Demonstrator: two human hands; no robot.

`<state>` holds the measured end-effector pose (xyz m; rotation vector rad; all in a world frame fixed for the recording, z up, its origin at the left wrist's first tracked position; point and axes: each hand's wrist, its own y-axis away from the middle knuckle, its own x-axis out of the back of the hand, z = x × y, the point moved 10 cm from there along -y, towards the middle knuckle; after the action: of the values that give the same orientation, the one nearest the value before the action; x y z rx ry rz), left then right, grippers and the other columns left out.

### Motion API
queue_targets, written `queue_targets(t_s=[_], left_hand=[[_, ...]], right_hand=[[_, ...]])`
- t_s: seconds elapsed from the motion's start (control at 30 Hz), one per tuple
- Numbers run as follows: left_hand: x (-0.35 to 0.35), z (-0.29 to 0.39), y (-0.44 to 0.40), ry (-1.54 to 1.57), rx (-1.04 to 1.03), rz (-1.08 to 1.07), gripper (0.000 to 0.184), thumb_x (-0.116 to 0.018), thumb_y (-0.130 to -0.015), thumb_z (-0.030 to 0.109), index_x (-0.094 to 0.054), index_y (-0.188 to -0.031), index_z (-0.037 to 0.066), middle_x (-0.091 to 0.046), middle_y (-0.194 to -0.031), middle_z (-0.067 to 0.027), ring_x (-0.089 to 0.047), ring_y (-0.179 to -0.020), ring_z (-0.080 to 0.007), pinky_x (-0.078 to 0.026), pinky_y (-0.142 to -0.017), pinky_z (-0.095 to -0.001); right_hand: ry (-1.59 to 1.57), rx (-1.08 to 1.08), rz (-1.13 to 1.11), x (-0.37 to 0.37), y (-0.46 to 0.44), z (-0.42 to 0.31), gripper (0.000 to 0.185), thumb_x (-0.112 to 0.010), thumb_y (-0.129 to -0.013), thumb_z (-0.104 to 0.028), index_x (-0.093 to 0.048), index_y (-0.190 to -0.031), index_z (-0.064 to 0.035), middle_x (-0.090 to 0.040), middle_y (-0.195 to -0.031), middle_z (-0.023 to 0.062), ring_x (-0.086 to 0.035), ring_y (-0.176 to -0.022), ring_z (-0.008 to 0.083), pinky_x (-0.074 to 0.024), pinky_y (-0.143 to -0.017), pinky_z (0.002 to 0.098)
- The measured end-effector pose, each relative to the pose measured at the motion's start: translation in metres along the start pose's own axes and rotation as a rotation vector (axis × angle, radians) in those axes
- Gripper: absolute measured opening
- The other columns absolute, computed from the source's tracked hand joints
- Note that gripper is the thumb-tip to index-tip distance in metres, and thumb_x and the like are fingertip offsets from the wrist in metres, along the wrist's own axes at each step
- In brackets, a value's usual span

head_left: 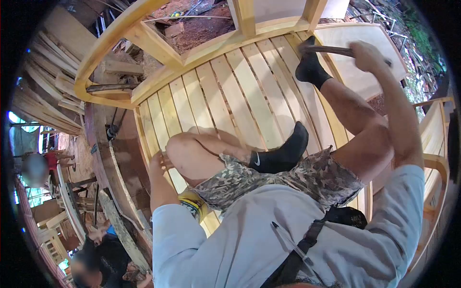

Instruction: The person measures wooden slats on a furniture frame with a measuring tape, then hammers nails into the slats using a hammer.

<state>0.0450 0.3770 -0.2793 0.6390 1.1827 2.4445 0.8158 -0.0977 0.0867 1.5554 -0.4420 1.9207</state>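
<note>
My right hand (367, 56) is closed round the handle of a hammer (331, 49), raised at the upper right above my outstretched foot. The hammer's head is blurred against the dark sock (311, 69). My left hand (159, 161) is down beside my bent knee at the left. Its fingers are mostly hidden behind the knee, so what they hold, if anything, does not show. Under me is a slatted wooden seat (230, 91) of pale boards with narrow gaps. A yellow container (191, 205) with a printed label stands partly hidden near my left forearm.
A curved wooden frame (108, 43) with uprights borders the slats at the top. Long boards (53, 77) are stacked at the left. A pale panel (357, 38) lies beyond my foot. Another wooden frame (437, 163) stands at the right. Two other people are at the left, one in dark clothing (108, 257).
</note>
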Motion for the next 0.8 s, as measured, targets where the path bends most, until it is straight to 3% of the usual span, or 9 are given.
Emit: queue_targets(t_s=[0.13,0.23,0.27,0.33,0.37,0.43,0.6,0.77,0.8], left_hand=[[0.049,0.038,0.103,0.106,0.019,0.090,0.061,-0.054,-0.103,0.047,-0.045,-0.149,0.007,-0.058,-0.120,-0.0139,-0.055,-0.102,-0.0278,-0.047,-0.081,-0.0481],[0.117,0.049,0.147,-0.012,-0.165,0.120,0.054,-0.055,-0.104,0.043,-0.054,-0.139,0.002,-0.060,-0.118,-0.0144,-0.057,-0.108,-0.0253,-0.049,-0.081,-0.0438],[0.144,0.042,0.157,-0.042,-0.186,0.154,0.052,-0.055,-0.104,0.042,-0.056,-0.137,0.001,-0.061,-0.118,-0.0145,-0.058,-0.109,-0.0250,-0.049,-0.081,-0.0423],[0.223,0.024,0.229,0.177,-0.318,0.632,0.037,-0.059,-0.103,0.034,-0.068,-0.115,0.000,-0.066,-0.102,-0.0107,-0.066,-0.090,-0.0219,-0.051,-0.065,-0.0346],[0.245,0.001,0.255,0.185,-0.305,0.695,0.037,-0.059,-0.103,0.034,-0.068,-0.115,0.000,-0.066,-0.102,-0.0107,-0.066,-0.090,-0.0219,-0.051,-0.065,-0.0346],[0.291,-0.061,0.290,0.225,-0.210,0.839,0.024,-0.063,-0.097,0.025,-0.069,-0.089,0.003,-0.063,-0.079,-0.0067,-0.059,-0.060,-0.0188,-0.044,-0.049,-0.0321],[0.277,-0.201,0.395,0.344,-0.082,1.218,0.023,-0.067,-0.092,0.024,-0.068,-0.084,0.002,-0.062,-0.075,-0.0077,-0.061,-0.062,-0.0205,-0.045,-0.051,-0.0329],[0.219,-0.304,0.398,0.286,0.131,1.256,0.024,-0.067,-0.092,0.025,-0.068,-0.084,0.003,-0.062,-0.075,-0.0080,-0.061,-0.063,-0.0211,-0.046,-0.052,-0.0336],[0.206,-0.312,0.390,0.261,0.150,1.243,0.024,-0.067,-0.091,0.025,-0.068,-0.084,0.003,-0.063,-0.075,-0.0080,-0.061,-0.064,-0.0212,-0.046,-0.052,-0.0338]], right_hand=[[-0.195,-0.409,-0.236,-0.089,0.099,0.144,0.032,-0.073,-0.082,-0.021,-0.067,-0.106,-0.0009,-0.070,-0.097,0.0259,-0.068,-0.099,0.0430,-0.0535,-0.087,0.0489],[-0.572,-0.408,0.016,-0.215,0.202,0.219,0.047,-0.071,-0.092,-0.034,-0.064,-0.118,0.0032,-0.071,-0.107,0.0211,-0.068,-0.104,0.0367,-0.0538,-0.086,0.0433],[-0.645,-0.457,0.017,-0.243,0.243,0.220,0.045,-0.070,-0.092,-0.033,-0.065,-0.118,0.0033,-0.071,-0.107,0.0205,-0.068,-0.103,0.0361,-0.0535,-0.086,0.0429],[-0.756,-0.598,-0.027,-0.302,0.327,0.213,0.042,-0.069,-0.092,-0.031,-0.066,-0.117,0.0033,-0.072,-0.106,0.0193,-0.068,-0.102,0.0350,-0.0530,-0.087,0.0421],[-0.786,-0.653,-0.050,-0.325,0.361,0.203,0.041,-0.069,-0.092,-0.029,-0.066,-0.116,0.0034,-0.072,-0.106,0.0188,-0.068,-0.101,0.0344,-0.0527,-0.087,0.0417],[-0.839,-0.741,-0.074,-0.359,0.427,0.180,0.038,-0.068,-0.092,-0.027,-0.067,-0.115,0.0035,-0.072,-0.105,0.0176,-0.068,-0.100,0.0332,-0.0522,-0.088,0.0409],[-0.882,-0.872,-0.014,-0.383,0.524,0.131,0.032,-0.065,-0.091,-0.021,-0.069,-0.113,0.0037,-0.073,-0.104,0.0147,-0.067,-0.097,0.0302,-0.0508,-0.090,0.0388],[-0.663,-1.062,-0.023,-0.342,0.556,0.106,0.029,-0.066,-0.094,-0.019,-0.068,-0.111,0.0044,-0.072,-0.100,0.0113,-0.066,-0.096,0.0218,-0.0523,-0.087,0.0377],[-0.869,-1.070,-0.011,-0.355,0.559,0.098,0.029,-0.066,-0.091,-0.009,-0.066,-0.116,0.0055,-0.070,-0.106,0.0126,-0.066,-0.096,0.0233,-0.0558,-0.085,0.0339]])
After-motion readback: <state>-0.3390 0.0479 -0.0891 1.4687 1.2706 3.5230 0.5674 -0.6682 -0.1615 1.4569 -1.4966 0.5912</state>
